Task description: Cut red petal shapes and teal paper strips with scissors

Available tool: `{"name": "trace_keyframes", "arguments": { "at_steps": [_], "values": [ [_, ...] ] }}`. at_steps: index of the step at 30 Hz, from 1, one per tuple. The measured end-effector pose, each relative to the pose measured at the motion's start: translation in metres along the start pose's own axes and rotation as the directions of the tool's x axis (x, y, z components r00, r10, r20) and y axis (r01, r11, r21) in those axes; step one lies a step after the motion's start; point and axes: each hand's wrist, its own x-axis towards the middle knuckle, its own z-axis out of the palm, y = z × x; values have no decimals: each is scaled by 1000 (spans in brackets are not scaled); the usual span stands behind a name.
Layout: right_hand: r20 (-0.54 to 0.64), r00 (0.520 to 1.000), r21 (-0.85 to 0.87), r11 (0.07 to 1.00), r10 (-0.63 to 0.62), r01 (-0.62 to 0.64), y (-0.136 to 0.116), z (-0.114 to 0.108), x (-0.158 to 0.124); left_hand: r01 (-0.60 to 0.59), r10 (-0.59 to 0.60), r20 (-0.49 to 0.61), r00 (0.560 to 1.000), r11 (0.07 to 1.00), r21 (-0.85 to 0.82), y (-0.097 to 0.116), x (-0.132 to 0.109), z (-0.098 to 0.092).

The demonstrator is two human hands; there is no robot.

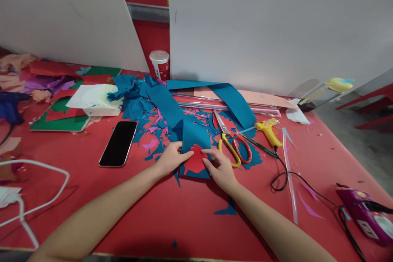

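Note:
A small red felt cut-out point(195, 161) lies on the near end of a long blue felt strip point(190, 133) on the red table point(159, 208). My left hand point(170, 158) rests at the cut-out's left edge, fingers extended and pressing on it. My right hand point(219, 166) presses the cut-out's right edge with its fingers laid flat. Neither hand lifts anything. Just right of my right hand lie scissors point(231, 141) with yellow and red handles.
A black phone point(118, 143) lies left of the felt. A yellow glue gun point(269, 130) with a black cord point(303, 182), clear glue sticks point(290, 172), blue felt scraps point(132, 94), a red cup point(160, 64) and a purple device point(365, 215) surround the work area.

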Motion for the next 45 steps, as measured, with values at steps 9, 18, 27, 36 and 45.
{"name": "trace_keyframes", "arguments": {
  "at_steps": [9,18,27,36,45],
  "values": [
    [60,998,-134,991,-24,32,-6,-13,5,18,-18,3,1000,999,43,-5,3,-3],
    [26,986,-767,636,165,-86,22,-70,25,36,-33,-24,999,987,154,-9,6,-8],
    [-134,959,-797,548,248,-253,19,-58,32,57,-57,16,998,998,11,-9,8,-9],
    [-182,948,-636,704,261,-316,2,-93,28,73,-73,35,997,997,-22,-10,9,-10],
    [526,753,-153,914,397,-375,-31,-121,-13,135,-129,51,990,980,-143,3,4,-9]
  ]
}}
